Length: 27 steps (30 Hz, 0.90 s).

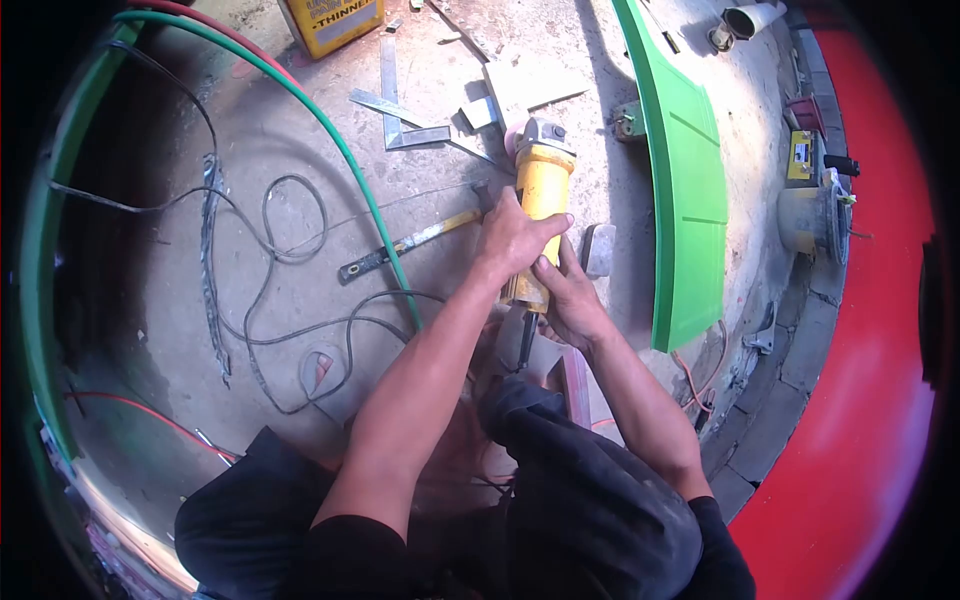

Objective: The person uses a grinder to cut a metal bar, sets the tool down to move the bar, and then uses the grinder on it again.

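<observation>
A yellow angle grinder (543, 188) is held between both hands above the concrete floor, its grey head pointing away and its black cord end toward my body. My left hand (515, 235) wraps round the middle of the yellow body from the left. Lower down, my right hand (575, 295) grips the rear part from the right, with its fingers partly hidden behind the tool. A pinkish disc (514, 138) shows at the left of the head. Just left of my left hand lies a hammer (435, 232) with a yellow and black handle.
A green panel (688, 190) stands at the right, beside a red surface (850, 400). Metal squares (392, 105) and a yellow thinner can (335, 25) are ahead. A green hose (345, 150) and black cable (268, 300) cross the left floor. A grey block (600, 250) lies right of the grinder.
</observation>
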Tool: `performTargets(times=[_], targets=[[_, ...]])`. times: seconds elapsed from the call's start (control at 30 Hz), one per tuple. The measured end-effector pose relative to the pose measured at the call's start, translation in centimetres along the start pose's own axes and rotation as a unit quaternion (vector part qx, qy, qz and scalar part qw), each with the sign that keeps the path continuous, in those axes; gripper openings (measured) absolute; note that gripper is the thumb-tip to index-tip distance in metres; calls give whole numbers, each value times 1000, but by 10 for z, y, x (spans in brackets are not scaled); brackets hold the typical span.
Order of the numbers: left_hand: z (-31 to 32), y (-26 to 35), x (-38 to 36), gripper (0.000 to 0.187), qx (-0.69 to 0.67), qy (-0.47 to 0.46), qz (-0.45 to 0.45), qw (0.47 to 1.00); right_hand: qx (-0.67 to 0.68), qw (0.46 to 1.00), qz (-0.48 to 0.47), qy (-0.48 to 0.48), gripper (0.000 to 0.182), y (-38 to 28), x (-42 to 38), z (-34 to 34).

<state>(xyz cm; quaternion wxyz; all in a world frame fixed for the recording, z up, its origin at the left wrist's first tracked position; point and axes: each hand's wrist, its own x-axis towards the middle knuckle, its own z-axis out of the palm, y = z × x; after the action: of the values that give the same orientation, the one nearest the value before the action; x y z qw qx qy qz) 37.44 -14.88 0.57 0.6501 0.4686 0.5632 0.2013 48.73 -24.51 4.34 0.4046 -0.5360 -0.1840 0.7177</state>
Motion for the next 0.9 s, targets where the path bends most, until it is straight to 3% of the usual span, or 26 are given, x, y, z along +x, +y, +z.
performTargets(times=[0.5,0.6,0.9], targets=[[11,-15,19,80,-2,49,-2,999,16,1000,2,-18,94,0,20,-21],[10,-11,23,88,-16,54,-2,998,-61,998,16,-5,102,3,33,-32],[7,-15,29,89,-78,43,-13,996,-111,993,47,17,97,-9,37,-27]])
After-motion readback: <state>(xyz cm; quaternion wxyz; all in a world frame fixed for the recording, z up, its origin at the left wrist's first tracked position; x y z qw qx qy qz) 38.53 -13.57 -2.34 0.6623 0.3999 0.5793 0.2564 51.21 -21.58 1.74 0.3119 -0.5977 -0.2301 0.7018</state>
